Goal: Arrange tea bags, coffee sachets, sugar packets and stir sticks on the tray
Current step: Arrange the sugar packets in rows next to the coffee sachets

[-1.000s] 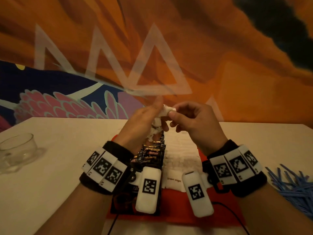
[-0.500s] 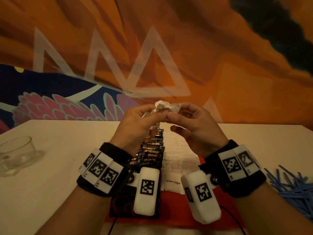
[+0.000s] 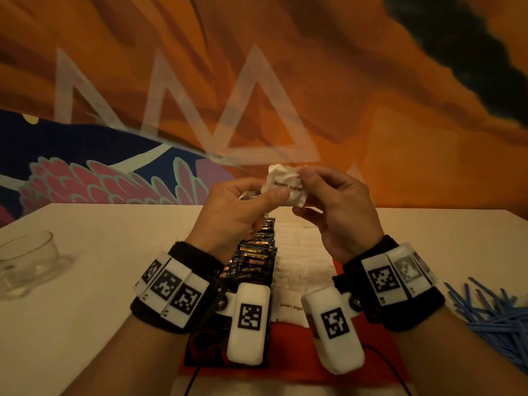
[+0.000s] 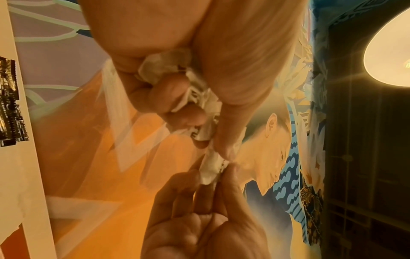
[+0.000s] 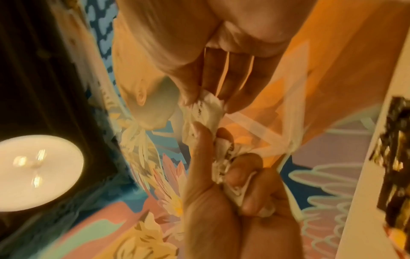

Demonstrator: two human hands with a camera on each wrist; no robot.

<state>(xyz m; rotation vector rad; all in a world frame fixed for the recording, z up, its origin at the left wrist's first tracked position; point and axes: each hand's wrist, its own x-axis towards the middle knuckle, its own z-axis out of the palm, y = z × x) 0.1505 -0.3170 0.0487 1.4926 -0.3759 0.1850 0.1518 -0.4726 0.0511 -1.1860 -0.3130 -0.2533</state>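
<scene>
Glass cup (image 3: 27, 264), apparently empty, left.

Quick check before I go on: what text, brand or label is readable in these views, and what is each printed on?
"brown suga": crumpled white paper sugar packet pinched between left hand and right hand; last letter covered.
"brown suga": flat white sugar packet lying on the red tray; end hidden.
"KOPIKO": black-and-gold coffee sachet on the tray.
Other sachets' print: too small.
Wristband squares: coded patterns, no words.
</scene>
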